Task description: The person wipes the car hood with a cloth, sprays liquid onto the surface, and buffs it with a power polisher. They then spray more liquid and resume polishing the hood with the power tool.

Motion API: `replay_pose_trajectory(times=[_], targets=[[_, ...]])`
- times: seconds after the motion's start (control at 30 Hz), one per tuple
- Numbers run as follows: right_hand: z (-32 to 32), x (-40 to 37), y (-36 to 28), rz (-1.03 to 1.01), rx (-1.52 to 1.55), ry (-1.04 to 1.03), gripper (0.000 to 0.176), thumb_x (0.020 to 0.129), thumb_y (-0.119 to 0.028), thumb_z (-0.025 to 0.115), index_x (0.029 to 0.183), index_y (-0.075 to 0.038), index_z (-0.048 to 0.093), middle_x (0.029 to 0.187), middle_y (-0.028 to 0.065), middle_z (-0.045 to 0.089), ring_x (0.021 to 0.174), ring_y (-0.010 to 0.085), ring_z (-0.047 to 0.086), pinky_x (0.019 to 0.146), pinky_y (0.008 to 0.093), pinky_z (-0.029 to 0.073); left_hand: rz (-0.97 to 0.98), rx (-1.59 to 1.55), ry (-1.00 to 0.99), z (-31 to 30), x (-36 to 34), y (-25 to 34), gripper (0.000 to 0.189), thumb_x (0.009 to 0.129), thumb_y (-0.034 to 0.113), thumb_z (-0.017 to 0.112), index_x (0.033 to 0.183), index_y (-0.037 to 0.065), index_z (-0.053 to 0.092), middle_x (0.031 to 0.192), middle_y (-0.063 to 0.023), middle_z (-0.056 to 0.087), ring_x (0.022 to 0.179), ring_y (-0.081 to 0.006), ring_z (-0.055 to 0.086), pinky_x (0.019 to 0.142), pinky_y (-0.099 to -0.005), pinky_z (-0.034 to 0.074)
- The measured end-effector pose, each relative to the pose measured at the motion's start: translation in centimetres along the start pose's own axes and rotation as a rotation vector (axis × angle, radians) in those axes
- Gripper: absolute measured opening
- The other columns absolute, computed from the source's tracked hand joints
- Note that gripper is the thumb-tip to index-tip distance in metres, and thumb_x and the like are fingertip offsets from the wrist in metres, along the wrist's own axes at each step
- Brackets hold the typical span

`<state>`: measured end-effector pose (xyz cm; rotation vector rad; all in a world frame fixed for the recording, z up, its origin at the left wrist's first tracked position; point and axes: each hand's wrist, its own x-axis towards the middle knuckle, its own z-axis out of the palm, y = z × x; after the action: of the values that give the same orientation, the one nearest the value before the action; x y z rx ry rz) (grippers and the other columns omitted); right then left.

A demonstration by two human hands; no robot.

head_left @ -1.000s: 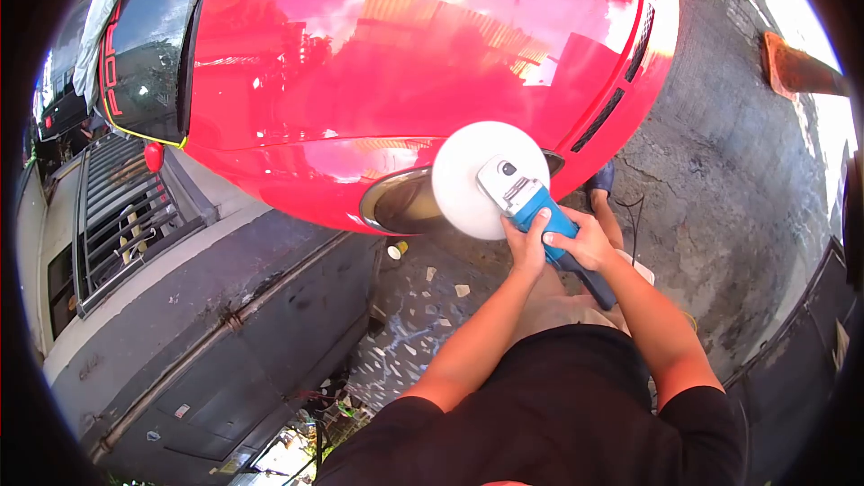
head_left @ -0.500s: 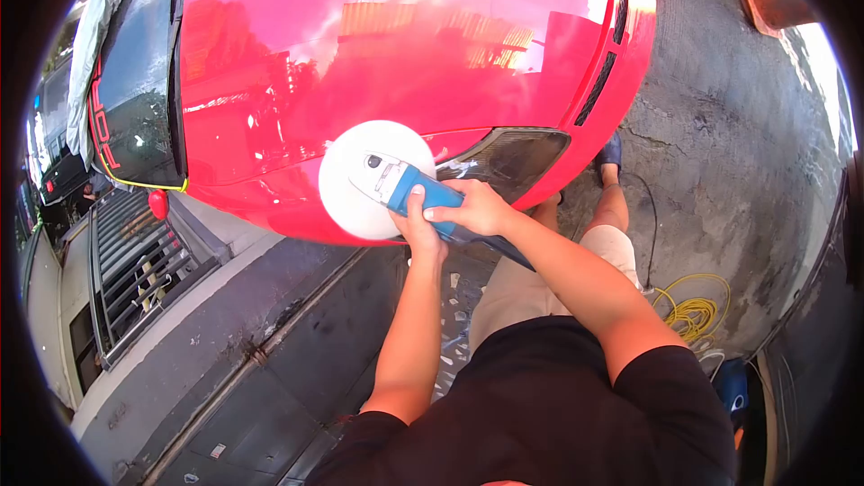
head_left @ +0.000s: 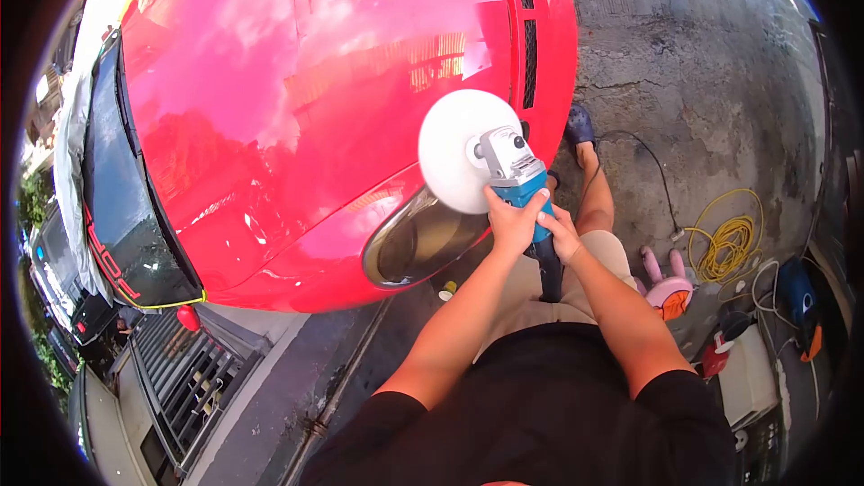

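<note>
In the head view, a blue-and-grey polisher with a round white pad is held in front of my body. My left hand closes round its blue body just behind the metal head. Against the other side of the body, my right hand grips it with the fingers wrapped. The pad is tilted and overlaps the front corner of the shiny red car hood in this view. Just below it sits the car's headlight.
A black cord runs across the concrete floor on my right to a coiled yellow cable. A pink item and a blue tool lie nearby. To the left are the windshield and a metal gate.
Both hands have moved right with the polisher, from over the hood's side edge to its front corner. The pad has tilted up, and the view has shifted to the right.
</note>
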<state>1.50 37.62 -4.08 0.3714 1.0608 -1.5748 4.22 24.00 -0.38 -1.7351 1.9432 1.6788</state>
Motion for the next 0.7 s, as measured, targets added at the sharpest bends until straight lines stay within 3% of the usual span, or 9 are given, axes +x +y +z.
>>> replay_pose_trajectory(times=[0.13, 0.2, 0.3, 0.37, 0.4, 0.47, 0.53, 0.7], targets=[[0.8, 1.1, 0.1, -0.025, -0.012, -0.058, 0.058, 0.099, -0.037, 0.076, 0.14, 0.004, 0.064, 0.12, 0.0101, 0.074, 0.109, 0.0156, 0.069, 0.097, 0.0328, 0.055, 0.037, -0.051, 0.046, -1.1, 0.6, 0.1, 0.087, 0.077, 0.039, 0.097, 0.133, -0.004, 0.045, 0.12, -0.0242, 0.069, 0.105, -0.0332, 0.072, 0.095, -0.0454, 0.056], [3.6, 2.3, 0.0, -0.055, -0.052, -0.133, 0.059, 0.097, -0.037, 0.079, 0.138, 0.004, 0.065, 0.117, 0.0095, 0.074, 0.106, 0.0151, 0.069, 0.095, 0.0328, 0.055, 0.076, -0.21, 0.098, -4.2, 0.3, 1.6, 0.076, 0.083, 0.023, 0.095, 0.133, -0.003, 0.044, 0.118, -0.0172, 0.068, 0.103, -0.0224, 0.069, 0.091, -0.0399, 0.057], [9.8, 4.5, -0.6, -0.053, -0.203, -0.268, 0.072, 0.09, -0.042, 0.086, 0.143, 0.002, 0.066, 0.121, 0.0141, 0.076, 0.109, 0.0189, 0.072, 0.097, 0.0363, 0.057, 0.08, -0.347, 0.234, -10.5, 1.2, 0.4, 0.071, 0.087, 0.014, 0.09, 0.138, -0.001, 0.044, 0.128, -0.0162, 0.062, 0.112, -0.0228, 0.065, 0.099, -0.0384, 0.054], [14.0, 5.9, -0.6, -0.036, -0.394, -0.306, 0.081, 0.082, -0.053, 0.089, 0.141, -0.001, 0.069, 0.122, 0.0178, 0.079, 0.11, 0.0243, 0.075, 0.099, 0.0394, 0.058, 0.07, -0.389, 0.337, -14.8, 1.3, 0.2, 0.072, 0.089, 0.015, 0.088, 0.143, 0.0, 0.043, 0.13, -0.0164, 0.061, 0.115, -0.025, 0.064, 0.1, -0.0392, 0.054], [16.0, 6.2, -0.7, -0.082, -0.482, -0.335, 0.077, 0.085, -0.048, 0.089, 0.142, -0.001, 0.068, 0.118, 0.0174, 0.078, 0.108, 0.0218, 0.074, 0.097, 0.0386, 0.057, 0.061, -0.462, 0.374, -16.8, 1.3, -0.2, 0.072, 0.09, 0.018, 0.086, 0.146, 0.001, 0.044, 0.131, -0.0162, 0.061, 0.117, -0.0259, 0.064, 0.099, -0.0406, 0.055], [19.7, 6.8, -1.9, -0.044, -0.612, -0.417, 0.08, 0.081, -0.055, 0.089, 0.139, -0.003, 0.071, 0.119, 0.021, 0.078, 0.111, 0.0307, 0.076, 0.1, 0.0407, 0.057, 0.103, -0.556, 0.407, -20.1, 1.1, 0.1, 0.07, 0.093, 0.024, 0.082, 0.148, 0.002, 0.044, 0.131, -0.0153, 0.061, 0.116, -0.0278, 0.065, 0.098, -0.0419, 0.057], [22.3, 7.2, -2.3, -0.056, -0.738, -0.461, 0.08, 0.08, -0.057, 0.089, 0.136, -0.003, 0.072, 0.119, 0.0218, 0.078, 0.11, 0.0317, 0.077, 0.1, 0.0408, 0.057, 0.05, -0.667, 0.391, -22.2, 1.0, 0.0, 0.067, 0.095, 0.027, 0.079, 0.147, 0.002, 0.046, 0.13, -0.0147, 0.061, 0.116, -0.0281, 0.066, 0.097, -0.0421, 0.058], [21.9, 5.3, -4.4, -0.077, -0.789, -0.363, 0.084, 0.079, -0.057, 0.09, 0.138, -0.001, 0.07, 0.117, 0.0233, 0.078, 0.109, 0.0326, 0.078, 0.1, 0.0421, 0.058, 0.031, -0.755, 0.303, -21.5, 1.3, -1.1, 0.06, 0.096, 0.03, 0.077, 0.142, 0.001, 0.053, 0.127, -0.0125, 0.062, 0.113, -0.0257, 0.066, 0.095, -0.041, 0.058]])
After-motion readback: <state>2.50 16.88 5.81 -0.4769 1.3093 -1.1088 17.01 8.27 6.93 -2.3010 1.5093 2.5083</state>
